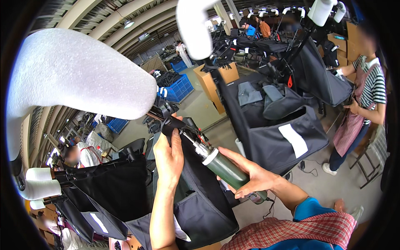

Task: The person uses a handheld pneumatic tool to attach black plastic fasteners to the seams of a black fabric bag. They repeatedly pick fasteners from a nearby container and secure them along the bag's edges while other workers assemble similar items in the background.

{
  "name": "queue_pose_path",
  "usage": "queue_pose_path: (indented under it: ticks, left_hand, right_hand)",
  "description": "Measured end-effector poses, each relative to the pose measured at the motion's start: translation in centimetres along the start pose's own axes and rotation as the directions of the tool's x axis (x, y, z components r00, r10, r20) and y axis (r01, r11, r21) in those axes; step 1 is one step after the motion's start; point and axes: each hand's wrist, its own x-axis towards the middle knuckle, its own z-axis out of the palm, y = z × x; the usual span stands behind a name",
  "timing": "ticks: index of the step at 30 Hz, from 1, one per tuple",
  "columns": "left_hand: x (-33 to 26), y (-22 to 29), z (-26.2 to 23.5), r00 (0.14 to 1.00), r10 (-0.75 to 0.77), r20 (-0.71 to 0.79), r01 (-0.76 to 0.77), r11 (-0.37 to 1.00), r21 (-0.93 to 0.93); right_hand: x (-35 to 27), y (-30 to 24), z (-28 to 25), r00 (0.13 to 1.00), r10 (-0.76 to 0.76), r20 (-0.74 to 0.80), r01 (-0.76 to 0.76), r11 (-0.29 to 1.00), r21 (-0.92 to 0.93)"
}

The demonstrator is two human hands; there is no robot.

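Observation:
My right hand [260, 178] is wrapped round a dark green electric screwdriver [229, 170] with a white collar and a silver nose. The screwdriver's bit end reaches a black plastic fitting [170, 121] on a frame tube. My left hand [168, 156] closes on that fitting, thumb up against it. Above the fitting, the tube runs into a handle wrapped in white foam [83, 75]. Black fabric [189, 214] of a cart or stroller hangs below my hands. Whether the bit sits in a screw is hidden.
A second white-wrapped handle [193, 31] rises ahead, above a black fabric cart [287, 141]. At the right stands a co-worker [358, 96] in an apron beside another cart. More white-wrapped handles [41, 185] are at the left. Cardboard boxes [212, 85] and blue crates [177, 89] stand behind.

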Motion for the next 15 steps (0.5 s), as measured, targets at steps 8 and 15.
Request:
queue_pose_path:
  ticks: [8,15]
  left_hand:
    - [-0.1,0.2,1.4,0.993,-0.091,-0.071,0.091,0.996,0.001]
    - [-0.1,-0.7,2.4,0.987,0.026,-0.161,-0.022,0.999,0.025]
  right_hand:
    - [0.3,0.2,0.7,1.000,-0.007,-0.024,0.011,0.983,0.185]
    - [0.8,0.2,3.5,1.000,-0.007,-0.027,0.017,0.913,0.408]
